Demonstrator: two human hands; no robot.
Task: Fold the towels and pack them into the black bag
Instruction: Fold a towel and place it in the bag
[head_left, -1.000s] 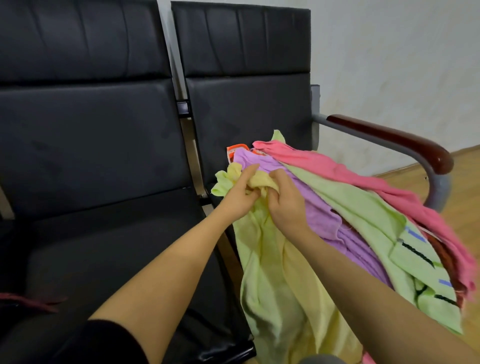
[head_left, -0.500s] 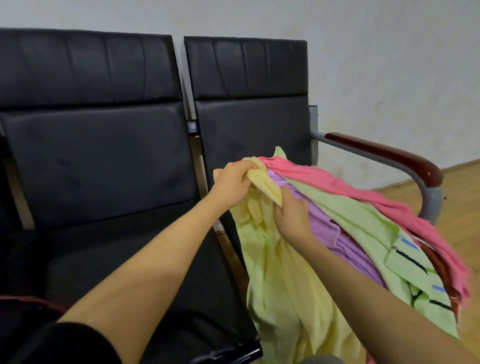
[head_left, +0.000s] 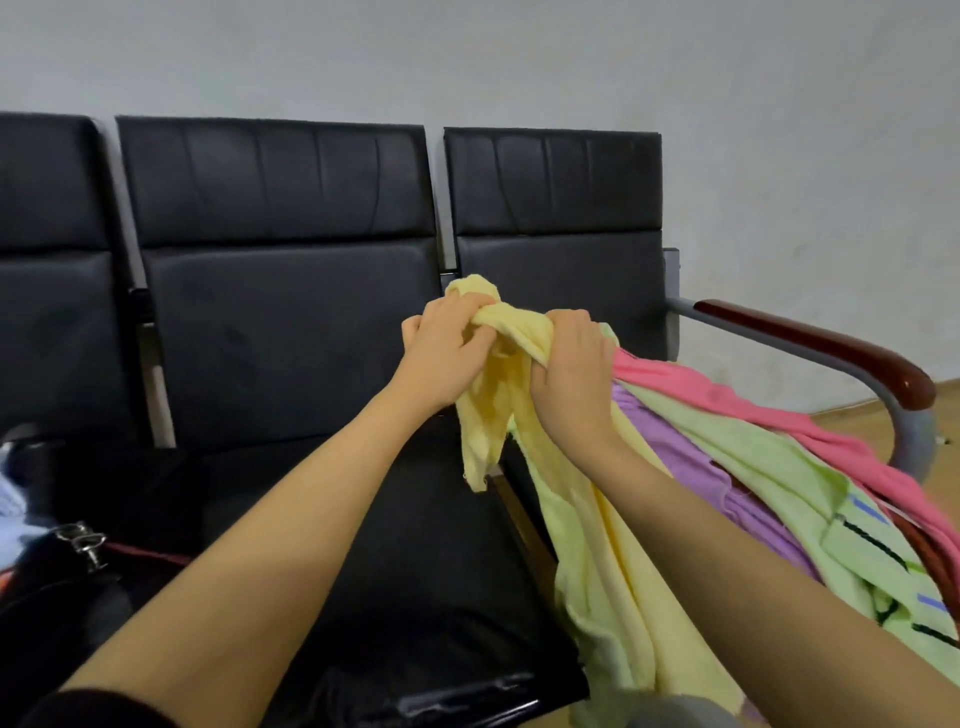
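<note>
Yellow towel (head_left: 597, 545) hangs from 12 toward 6 o'clock, long axis near vertical, over the black seats (head_left: 291, 332). Left hand (head_left: 447, 358) and right hand (head_left: 569, 374) fingers curl tight around its bunched top edge. Hands higher than half a second ago. Towel pile (head_left: 779, 467) at 3 o'clock; black bag (head_left: 52, 587) at 9.

Soft, even indoor light fills the scene with no hard shadows. The pale wall (head_left: 779, 156) reads grey and flat. Dull sheen streaks the black seats (head_left: 291, 322), strongest at the near seat edge. Wide-angle bending curves the seat backs at the left. The near left corner is smeared and blurry.
</note>
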